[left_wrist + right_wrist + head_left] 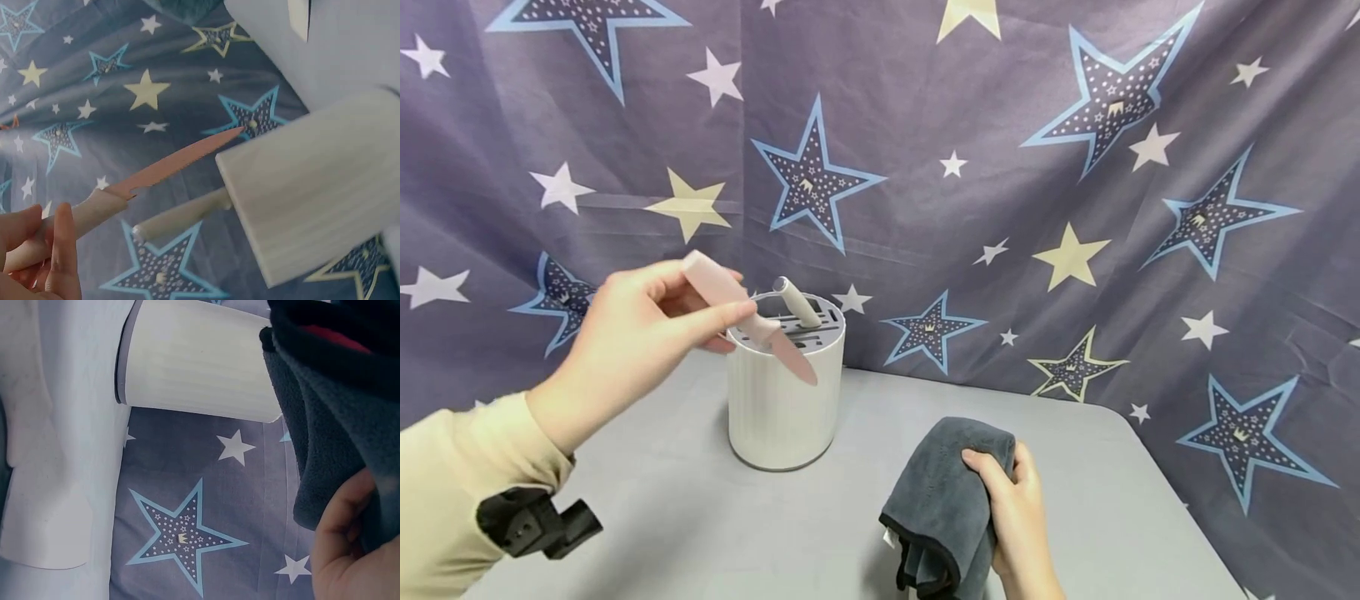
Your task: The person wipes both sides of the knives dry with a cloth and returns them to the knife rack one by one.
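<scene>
My left hand (pixel 647 312) grips a knife by its pale pink handle (pixel 715 279), in the air close to the knife block. The pink blade (pixel 795 358) slants down to the right and overlaps the block's front in the head view; in the left wrist view the blade (pixel 181 164) shows a serrated edge. My right hand (pixel 1018 500) holds a folded dark grey cloth (pixel 955 475) with black edging over the table, thumb on top and the other fingers mostly hidden behind it. A red patch (pixel 337 339) shows inside the cloth's fold in the right wrist view.
The white round knife block (pixel 786 408) stands upright on the grey table (pixel 1060 467); one pale-handled knife (pixel 797 302) sits in its slotted top. A long pale object (pixel 44 494) lies at the left of the right wrist view. A star-patterned curtain (pixel 925 208) hangs behind the table.
</scene>
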Tool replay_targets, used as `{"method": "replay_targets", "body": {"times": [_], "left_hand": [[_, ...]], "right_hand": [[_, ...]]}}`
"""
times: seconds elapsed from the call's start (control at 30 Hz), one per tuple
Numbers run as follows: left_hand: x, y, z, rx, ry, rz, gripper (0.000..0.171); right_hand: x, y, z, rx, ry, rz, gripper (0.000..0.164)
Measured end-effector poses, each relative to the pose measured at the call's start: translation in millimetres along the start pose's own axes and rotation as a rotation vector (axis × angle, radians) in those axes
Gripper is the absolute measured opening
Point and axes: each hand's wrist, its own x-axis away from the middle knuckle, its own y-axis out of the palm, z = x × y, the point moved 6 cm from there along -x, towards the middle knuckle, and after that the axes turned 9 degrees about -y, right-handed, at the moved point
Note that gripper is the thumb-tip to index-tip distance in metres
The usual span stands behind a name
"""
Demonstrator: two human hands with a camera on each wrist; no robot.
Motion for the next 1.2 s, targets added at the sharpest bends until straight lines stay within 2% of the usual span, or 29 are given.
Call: {"method": "replay_targets", "body": {"times": [0.13, 0.27, 0.53, 0.73, 0.87, 1.07, 1.2], "left_hand": [[-8.3, -12.7, 14.8, -0.055, 0.061, 0.066, 0.026], [-17.2, -22.8, 23.3, -0.100, 0.112, 0.095, 0.023], [-30.9, -30.5, 22.9, -0.129, 0.111, 0.126, 0.027], [-37.4, -20.1, 19.8, -0.232, 0.140, 0.155, 0.025], [-40.1, -10.6, 15.6, -0.269, 0.154, 0.147, 0.021], [-44.8, 0.3, -3.4, -0.331, 0.131, 0.122, 0.021], [-48.2, 9.5, -19.6, -0.330, 0.125, 0.104, 0.026]], "right_hand": [[-1.1, -1.3, -1.1, -0.001, -0.007, 0.002, 0.036], [-2.4, -1.9, -0.9, -0.008, -0.009, 0.003, 0.034], [-3.4, -1.3, 1.2, -0.007, -0.008, -0.002, 0.032], [-3.6, -2.3, 0.7, -0.018, -0.009, 0.000, 0.030], [-4.2, -2.9, -0.4, -0.024, -0.008, -0.009, 0.032], [-5.1, -5.0, -3.0, -0.033, -0.025, -0.002, 0.030], [-5.2, -6.3, -3.5, -0.036, -0.029, 0.000, 0.029]]}}
